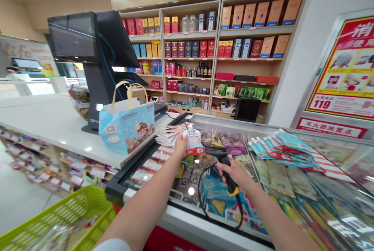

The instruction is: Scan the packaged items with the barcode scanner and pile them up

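My left hand (pixel 180 144) pinches the left edge of a small white and red spouted pouch (pixel 193 141), held up over the glass-topped case (pixel 187 201). Wrapped round the handle of a black and yellow barcode scanner (pixel 228 177) is my right hand (pixel 233 172); the scanner's head is just right of the pouch. Its black cable loops down over the glass. Left of the pouch lies a pile of white and pinkish packets (pixel 168 136). A stack of light blue spouted pouches (pixel 288 149) rests on the glass at the right.
A blue paper bag (pixel 131 124) stands on the white counter (pixel 64 130) at the left, beside a black checkout terminal (pixel 97 72). A green basket (pixel 87 200) is at the lower left. Behind the case are shelves of boxes (pixel 187 48).
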The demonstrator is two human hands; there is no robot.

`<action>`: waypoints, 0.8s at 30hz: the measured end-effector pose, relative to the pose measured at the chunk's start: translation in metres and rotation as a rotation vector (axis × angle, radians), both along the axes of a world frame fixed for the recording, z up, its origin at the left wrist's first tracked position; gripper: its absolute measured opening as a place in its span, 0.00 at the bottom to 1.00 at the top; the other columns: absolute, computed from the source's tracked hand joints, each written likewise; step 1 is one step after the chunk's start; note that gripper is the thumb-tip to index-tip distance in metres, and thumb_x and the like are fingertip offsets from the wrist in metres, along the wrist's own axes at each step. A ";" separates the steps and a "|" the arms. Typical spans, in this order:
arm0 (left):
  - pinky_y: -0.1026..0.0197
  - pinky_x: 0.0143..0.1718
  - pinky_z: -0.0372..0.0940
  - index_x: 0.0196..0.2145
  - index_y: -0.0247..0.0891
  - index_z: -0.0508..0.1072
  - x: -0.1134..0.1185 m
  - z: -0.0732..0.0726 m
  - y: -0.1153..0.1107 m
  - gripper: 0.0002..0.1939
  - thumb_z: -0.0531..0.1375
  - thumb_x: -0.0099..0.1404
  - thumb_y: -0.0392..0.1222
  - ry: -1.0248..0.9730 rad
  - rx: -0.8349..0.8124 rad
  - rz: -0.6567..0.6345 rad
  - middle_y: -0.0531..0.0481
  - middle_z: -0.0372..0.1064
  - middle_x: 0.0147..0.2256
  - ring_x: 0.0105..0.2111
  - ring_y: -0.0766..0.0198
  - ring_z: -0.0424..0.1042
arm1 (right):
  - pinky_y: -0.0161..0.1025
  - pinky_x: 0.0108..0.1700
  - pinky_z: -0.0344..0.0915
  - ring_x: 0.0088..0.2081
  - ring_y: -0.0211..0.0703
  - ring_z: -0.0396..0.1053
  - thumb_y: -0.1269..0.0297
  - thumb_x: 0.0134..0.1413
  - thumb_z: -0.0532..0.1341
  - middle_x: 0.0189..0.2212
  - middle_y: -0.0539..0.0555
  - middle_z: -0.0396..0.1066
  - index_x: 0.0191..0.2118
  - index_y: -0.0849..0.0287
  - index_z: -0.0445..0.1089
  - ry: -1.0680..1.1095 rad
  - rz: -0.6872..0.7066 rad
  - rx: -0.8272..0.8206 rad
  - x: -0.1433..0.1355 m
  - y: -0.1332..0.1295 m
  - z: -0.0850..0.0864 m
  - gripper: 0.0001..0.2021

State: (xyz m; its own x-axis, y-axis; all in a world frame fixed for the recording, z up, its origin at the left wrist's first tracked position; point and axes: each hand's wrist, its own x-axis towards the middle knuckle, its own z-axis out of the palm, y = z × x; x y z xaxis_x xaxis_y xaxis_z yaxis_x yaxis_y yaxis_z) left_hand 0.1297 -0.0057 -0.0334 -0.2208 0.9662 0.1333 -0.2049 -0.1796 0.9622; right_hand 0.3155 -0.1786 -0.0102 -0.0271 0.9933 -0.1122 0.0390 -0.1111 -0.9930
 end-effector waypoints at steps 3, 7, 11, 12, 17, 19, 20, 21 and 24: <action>0.59 0.36 0.67 0.34 0.34 0.73 -0.007 -0.004 0.001 0.11 0.62 0.51 0.38 -0.070 0.033 -0.006 0.48 0.74 0.29 0.32 0.60 0.73 | 0.32 0.15 0.61 0.14 0.32 0.59 0.53 0.40 0.64 0.16 0.43 0.63 0.29 0.58 0.60 -0.021 0.028 -0.009 -0.001 0.001 -0.003 0.16; 0.58 0.37 0.68 0.34 0.33 0.73 -0.006 -0.007 0.005 0.13 0.63 0.50 0.41 -0.080 0.010 0.006 0.48 0.74 0.28 0.31 0.60 0.73 | 0.32 0.15 0.61 0.14 0.32 0.60 0.53 0.40 0.64 0.17 0.43 0.63 0.29 0.58 0.60 -0.026 0.048 0.000 -0.002 0.000 -0.003 0.16; 0.56 0.37 0.68 0.36 0.33 0.73 -0.005 -0.012 0.008 0.15 0.64 0.51 0.44 -0.044 -0.010 -0.003 0.48 0.74 0.29 0.32 0.59 0.73 | 0.32 0.16 0.61 0.14 0.32 0.59 0.51 0.40 0.63 0.15 0.42 0.61 0.26 0.58 0.60 -0.038 0.029 0.003 0.000 0.001 -0.004 0.16; 0.56 0.37 0.68 0.36 0.33 0.73 -0.005 -0.013 0.009 0.15 0.64 0.51 0.44 -0.040 -0.012 -0.004 0.48 0.74 0.29 0.32 0.59 0.73 | 0.32 0.16 0.60 0.14 0.32 0.58 0.51 0.40 0.63 0.14 0.42 0.60 0.25 0.58 0.60 -0.043 0.030 -0.004 0.000 0.001 -0.004 0.17; 0.55 0.37 0.69 0.35 0.33 0.73 -0.007 -0.013 0.008 0.15 0.64 0.51 0.44 -0.065 0.002 -0.017 0.48 0.74 0.29 0.31 0.59 0.73 | 0.32 0.16 0.60 0.14 0.32 0.59 0.51 0.39 0.64 0.14 0.43 0.60 0.25 0.58 0.60 -0.041 0.025 -0.005 -0.001 0.003 -0.004 0.17; 0.56 0.36 0.69 0.35 0.33 0.73 -0.008 -0.011 0.006 0.14 0.64 0.51 0.43 -0.082 0.002 -0.016 0.49 0.74 0.28 0.30 0.60 0.73 | 0.32 0.16 0.60 0.14 0.32 0.59 0.51 0.39 0.63 0.15 0.43 0.61 0.27 0.58 0.60 -0.031 0.016 -0.001 -0.002 0.003 -0.005 0.17; 0.57 0.35 0.70 0.35 0.33 0.73 -0.008 -0.010 0.005 0.13 0.64 0.51 0.41 -0.096 -0.007 -0.018 0.50 0.74 0.27 0.29 0.60 0.73 | 0.33 0.15 0.60 0.14 0.32 0.59 0.51 0.39 0.64 0.16 0.43 0.62 0.28 0.58 0.60 -0.023 0.014 0.003 -0.002 0.003 -0.005 0.17; 0.57 0.34 0.70 0.34 0.33 0.73 -0.007 -0.008 0.003 0.12 0.64 0.51 0.40 -0.117 -0.020 -0.025 0.50 0.74 0.27 0.29 0.61 0.73 | 0.33 0.15 0.60 0.14 0.32 0.59 0.51 0.39 0.64 0.16 0.43 0.62 0.29 0.57 0.60 -0.013 0.015 0.007 -0.003 0.004 -0.005 0.17; 0.58 0.33 0.70 0.32 0.33 0.72 -0.002 0.001 -0.002 0.06 0.61 0.53 0.33 -0.216 -0.090 -0.065 0.50 0.72 0.25 0.26 0.62 0.74 | 0.33 0.16 0.60 0.14 0.32 0.59 0.51 0.38 0.64 0.16 0.43 0.62 0.28 0.57 0.59 0.018 0.013 -0.003 -0.002 0.007 -0.005 0.18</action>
